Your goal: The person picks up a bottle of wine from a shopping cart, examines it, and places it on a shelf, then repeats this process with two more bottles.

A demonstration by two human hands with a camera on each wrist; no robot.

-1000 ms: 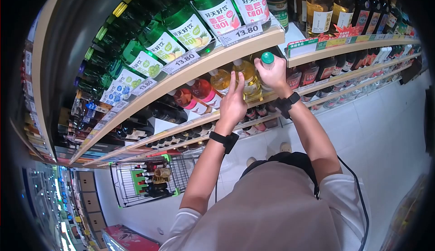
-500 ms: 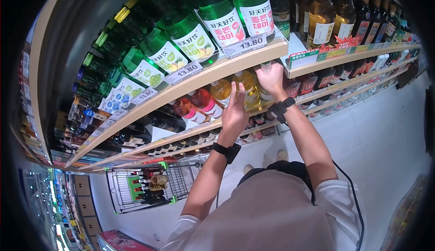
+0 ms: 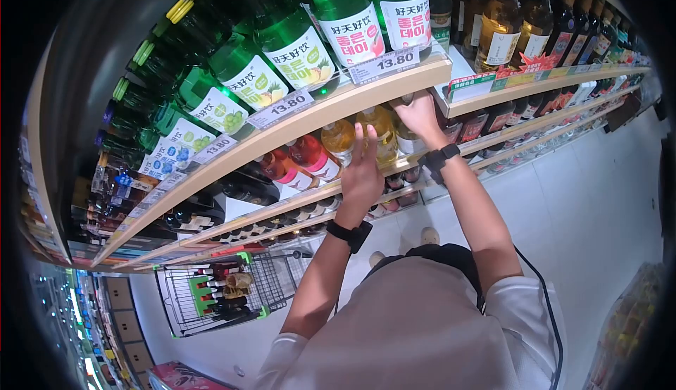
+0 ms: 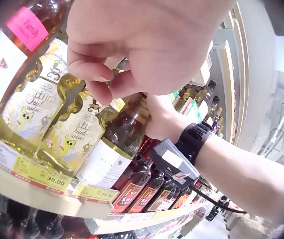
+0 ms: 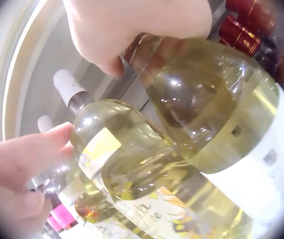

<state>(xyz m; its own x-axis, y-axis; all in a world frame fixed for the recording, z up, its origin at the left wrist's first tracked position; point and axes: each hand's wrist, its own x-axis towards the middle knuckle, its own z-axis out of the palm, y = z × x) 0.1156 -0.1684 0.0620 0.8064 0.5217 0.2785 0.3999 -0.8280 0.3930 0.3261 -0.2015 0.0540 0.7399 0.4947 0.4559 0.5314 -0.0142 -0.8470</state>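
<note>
My right hand (image 3: pixel 420 119) grips the neck of a white wine bottle (image 5: pixel 207 109) under the edge of the upper shelf. That bottle has a plain white label and stands at the right end of its row, at the shelf front in the left wrist view. Beside it is a wine bottle (image 5: pixel 127 144) with a yellow-patterned label. My left hand (image 3: pixel 362 179) has two fingers held out and the others bent; its fingertips are right at this neighbour's shoulder in the right wrist view. Nothing shows in the left hand's hold.
Green bottles (image 3: pixel 348 38) line the upper shelf (image 3: pixel 282 126) directly above the hands. Pink-labelled bottles (image 3: pixel 310 154) stand to the left, and dark bottles (image 3: pixel 500 119) to the right. A shopping cart (image 3: pixel 264 281) holding several bottles is at the lower left.
The right hand has lowered the bottle and moved it in under the upper shelf; its green cap no longer shows above the hand. The left hand stays near the neighbouring bottles.
</note>
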